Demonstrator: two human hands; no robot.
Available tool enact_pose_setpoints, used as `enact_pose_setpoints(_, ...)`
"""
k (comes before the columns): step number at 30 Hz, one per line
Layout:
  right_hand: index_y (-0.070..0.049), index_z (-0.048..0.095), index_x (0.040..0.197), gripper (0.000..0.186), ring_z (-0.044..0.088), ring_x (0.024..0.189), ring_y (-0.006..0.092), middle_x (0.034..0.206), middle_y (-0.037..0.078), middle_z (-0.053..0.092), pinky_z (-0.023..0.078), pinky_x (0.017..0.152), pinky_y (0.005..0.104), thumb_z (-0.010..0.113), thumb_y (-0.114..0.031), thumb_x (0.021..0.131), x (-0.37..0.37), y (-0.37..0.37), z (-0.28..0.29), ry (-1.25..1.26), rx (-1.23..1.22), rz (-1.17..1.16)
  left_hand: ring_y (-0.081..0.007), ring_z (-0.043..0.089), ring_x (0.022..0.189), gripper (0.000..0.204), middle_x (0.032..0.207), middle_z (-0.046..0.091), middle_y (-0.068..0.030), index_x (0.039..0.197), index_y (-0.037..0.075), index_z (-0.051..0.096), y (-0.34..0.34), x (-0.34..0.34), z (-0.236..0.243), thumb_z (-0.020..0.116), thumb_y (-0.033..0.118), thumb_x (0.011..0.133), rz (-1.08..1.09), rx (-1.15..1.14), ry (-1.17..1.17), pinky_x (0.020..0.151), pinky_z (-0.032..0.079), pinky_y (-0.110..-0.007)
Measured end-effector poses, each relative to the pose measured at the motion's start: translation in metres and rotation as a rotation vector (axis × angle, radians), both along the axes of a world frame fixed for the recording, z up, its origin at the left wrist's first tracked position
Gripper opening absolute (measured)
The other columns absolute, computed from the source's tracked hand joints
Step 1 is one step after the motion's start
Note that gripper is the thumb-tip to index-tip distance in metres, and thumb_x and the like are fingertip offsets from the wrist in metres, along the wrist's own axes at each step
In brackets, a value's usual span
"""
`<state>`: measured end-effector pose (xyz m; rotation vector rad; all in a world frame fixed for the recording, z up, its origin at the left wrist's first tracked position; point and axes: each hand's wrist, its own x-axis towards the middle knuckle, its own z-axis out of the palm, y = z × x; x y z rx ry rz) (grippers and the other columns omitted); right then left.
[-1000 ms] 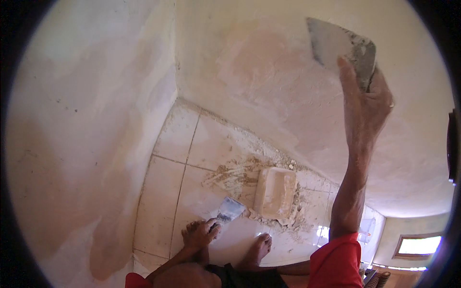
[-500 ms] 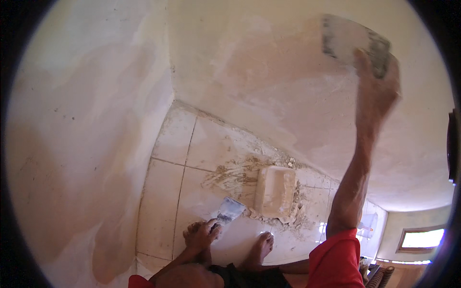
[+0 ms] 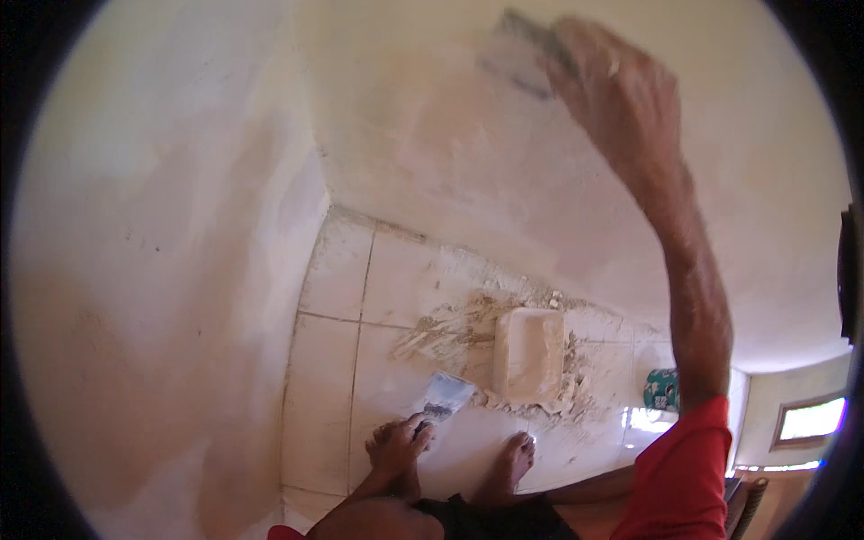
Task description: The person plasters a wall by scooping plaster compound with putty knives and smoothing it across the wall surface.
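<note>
My right hand (image 3: pixel 612 81) is raised against the back wall (image 3: pixel 450 162), closed on a grey putty knife (image 3: pixel 513 58), blurred by motion, on a patchy pink and cream surface. My left hand (image 3: pixel 405 441) is low, just above my left foot, its fingers round another putty knife (image 3: pixel 445 389) with a pale, smeared blade. A cream rectangular tray (image 3: pixel 528 351) coated with residue lies on the tiled floor (image 3: pixel 324 360) between that knife and the back wall, crumbs and smears around it.
A left wall (image 3: pixel 153 270) meets the back wall in a corner. My bare right foot (image 3: pixel 513 459) rests below the tray. A teal container (image 3: pixel 660 390) stands by my right forearm. At the far right are a window (image 3: pixel 808 418) and dark wooden furniture (image 3: pixel 747 504).
My right hand and knife have swung up and leftward along the wall. The view has shifted slightly, bringing the teal container into sight. My left hand still grips its knife.
</note>
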<state>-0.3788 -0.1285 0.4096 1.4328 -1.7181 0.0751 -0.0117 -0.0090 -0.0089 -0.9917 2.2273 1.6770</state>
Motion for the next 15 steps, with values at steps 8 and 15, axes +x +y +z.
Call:
enact_pose_setpoints(8,-0.004,0.067,0.103,0.029,0.068,0.084,0.0263,0.100,0.014,0.068,0.053,0.077,0.0355,0.068,-0.028,0.087,0.034,0.019,0.031,-0.671,-0.320,0.072,-0.0324,0.060,0.099,0.050,0.104,0.066,-0.0112,0.124,0.021,0.058,0.005,0.011,0.002,0.053,0.054,0.087,-0.046,-0.177,-0.143,0.088,0.040,-0.048)
enact_pose_setpoints(15,-0.005,0.065,0.100,0.024,0.065,0.075,0.0275,0.086,0.014,0.068,0.052,0.067,0.0355,0.064,-0.027,0.090,-0.035,0.066,-0.005,-0.653,-0.180,0.266,-0.0303,0.062,0.093,0.030,0.094,0.068,-0.0093,0.113,0.012,0.060,0.018,0.013,-0.019,0.054,0.032,0.092,-0.162,-0.819,0.437,0.083,0.045,-0.044)
